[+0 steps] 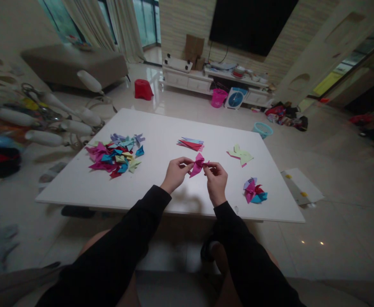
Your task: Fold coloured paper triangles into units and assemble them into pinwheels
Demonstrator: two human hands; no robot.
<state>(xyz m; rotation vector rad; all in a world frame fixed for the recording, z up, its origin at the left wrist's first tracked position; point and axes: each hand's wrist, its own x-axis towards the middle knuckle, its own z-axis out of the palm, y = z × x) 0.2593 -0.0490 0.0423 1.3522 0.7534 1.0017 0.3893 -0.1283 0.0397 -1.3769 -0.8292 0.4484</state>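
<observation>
Over the near middle of the white table (158, 187), a magenta origami crane (198, 164) is held between my two hands. My left hand (176, 172) pinches its left side between thumb and fingers. On the other side, my right hand (217, 181) grips the crane's right end with its fingertips. Just beyond lies a small stack of folded paper strips (191, 144) in red, pink and blue. A large heap of colourful folded paper pieces (116, 155) spreads at the left. To the right are pale green folded papers (240, 154) and a smaller multicoloured pile (254, 191).
Beyond the table stand a red stool (143, 89), a pink basket (219, 98) and a box fan (236, 98). A light blue basket (263, 129) is by the far right corner. Lamp arms (62, 123) reach close to the table's left edge.
</observation>
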